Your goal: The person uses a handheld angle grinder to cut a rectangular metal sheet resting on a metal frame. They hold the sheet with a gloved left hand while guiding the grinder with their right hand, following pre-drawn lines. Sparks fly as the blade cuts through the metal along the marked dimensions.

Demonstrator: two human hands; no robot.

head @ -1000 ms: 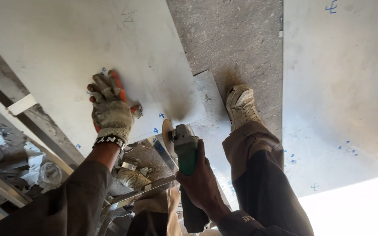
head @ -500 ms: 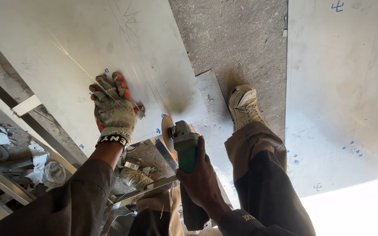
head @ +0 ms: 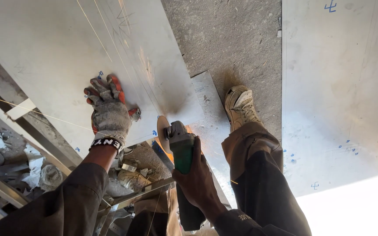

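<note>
My left hand point(head: 109, 112), in a grey and red work glove, presses flat on a large pale metal sheet point(head: 57, 52) near its lower edge. My bare right hand point(head: 197, 177) grips the green body of an angle grinder point(head: 178, 142). Its disc point(head: 162, 134) meets the sheet's edge, and thin spark streaks fly up and to the left across the sheet. My boot point(head: 240, 105) stands on a narrow metal strip point(head: 211, 118) just right of the grinder.
Rough concrete floor point(head: 232, 39) runs between the sheet and a second large pale sheet point(head: 337, 87) on the right. Metal bars, frame pieces and scrap point(head: 36, 170) lie under the sheet at lower left. Bright glare fills the lower right corner.
The grinder has stayed at the sheet's edge and sparks now streak farther across the sheet. My gloved left hand has shifted slightly on the sheet.
</note>
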